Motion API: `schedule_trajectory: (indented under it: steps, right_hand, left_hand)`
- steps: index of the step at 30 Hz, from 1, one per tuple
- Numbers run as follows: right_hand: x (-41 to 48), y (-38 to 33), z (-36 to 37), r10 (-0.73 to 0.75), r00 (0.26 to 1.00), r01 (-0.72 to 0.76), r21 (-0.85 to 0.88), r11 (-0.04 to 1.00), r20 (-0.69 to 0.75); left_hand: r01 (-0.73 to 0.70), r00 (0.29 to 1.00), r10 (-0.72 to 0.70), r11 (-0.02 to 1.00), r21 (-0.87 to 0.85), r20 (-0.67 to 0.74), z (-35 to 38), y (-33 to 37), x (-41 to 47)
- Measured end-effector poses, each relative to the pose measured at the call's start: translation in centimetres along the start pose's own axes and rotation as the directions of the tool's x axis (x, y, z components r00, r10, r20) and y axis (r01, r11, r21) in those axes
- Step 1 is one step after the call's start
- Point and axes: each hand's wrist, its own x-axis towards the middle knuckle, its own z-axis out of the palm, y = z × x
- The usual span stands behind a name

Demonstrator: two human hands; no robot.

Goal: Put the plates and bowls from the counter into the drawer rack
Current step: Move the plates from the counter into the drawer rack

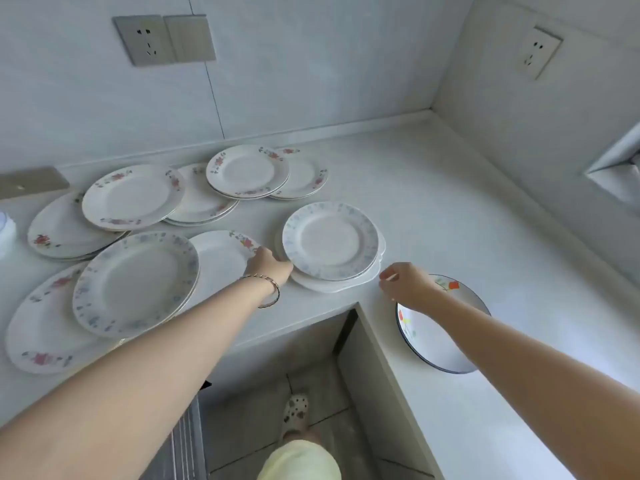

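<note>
So the small round white plate with the pale blue flower rim (330, 239) sat on top of a short stack of plain white scalloped plates (332, 286) near the inner corner of the white counter (450, 209). Left hand (269, 269) was right at the stack's left edge, fingers hidden, so couldn't tell if it gripped. Right hand (406, 285) hovered just beside the right edge, fingers loosely curled, holding nothing. A white bowl with a dark blue rim (429, 341) sat under that forearm. The wire drawer rack (185, 441) showed below the counter.

Seven round white china plates with red flowers (133, 197) show their faces, some topping uncountable stacks. Two white plates with pale-blue patterns (330, 240) also lie left of one dark-blue-rimmed white dish (427, 339). Two wall sockets (145, 41).
</note>
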Motion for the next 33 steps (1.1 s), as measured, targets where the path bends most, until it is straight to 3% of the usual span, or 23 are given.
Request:
schedule_trajectory:
  steps: [7, 11, 14, 16, 22, 25, 28, 33]
  right_hand:
    - [10.7, -2.1, -0.9, 0.086, 0.996, -0.086, -0.018, 0.996, 0.03]
    - [15.8, -3.5, -1.9, 0.199, 0.979, -0.2, -0.048, 0.979, -0.033]
    - [19.3, -3.9, -1.7, 0.26, 0.966, -0.26, -0.015, 0.966, 0.009]
    - [20.9, -3.9, -1.3, 0.299, 0.953, -0.3, 0.031, 0.953, 0.051]
    - [23.5, -3.6, -0.4, 0.34, 0.939, -0.337, -0.062, 0.939, 0.045]
    - [23.8, -3.5, -0.7, 0.391, 0.915, -0.395, 0.023, 0.918, 0.096]
    - [23.1, -2.5, -1.1, 0.34, 0.925, -0.36, 0.104, 0.927, 0.168]
    - [18.7, -1.5, -2.6, 0.224, 0.975, -0.223, 0.161, 0.961, 0.017]
  left_hand:
    - [0.268, 0.962, -0.237, 0.92, -0.285, 0.136, 3.7, 2.5, 10.1]
    - [0.368, 0.926, -0.339, 0.908, -0.2, 0.164, 5.6, 2.1, 13.2]
    - [0.378, 0.918, -0.367, 0.925, -0.051, 0.152, 7.3, 1.0, 15.4]
    - [0.41, 0.905, -0.398, 0.911, -0.051, 0.152, 8.1, 0.1, 16.7]
    - [0.358, 0.926, -0.341, 0.929, -0.093, 0.163, 7.6, 0.2, 16.6]
    - [0.362, 0.925, -0.338, 0.922, -0.137, 0.175, 6.9, 0.7, 16.0]
    - [0.326, 0.937, -0.303, 0.938, -0.118, 0.176, 6.0, 1.1, 15.2]
    - [0.247, 0.963, -0.215, 0.945, -0.214, 0.162, 3.7, 1.9, 11.6]
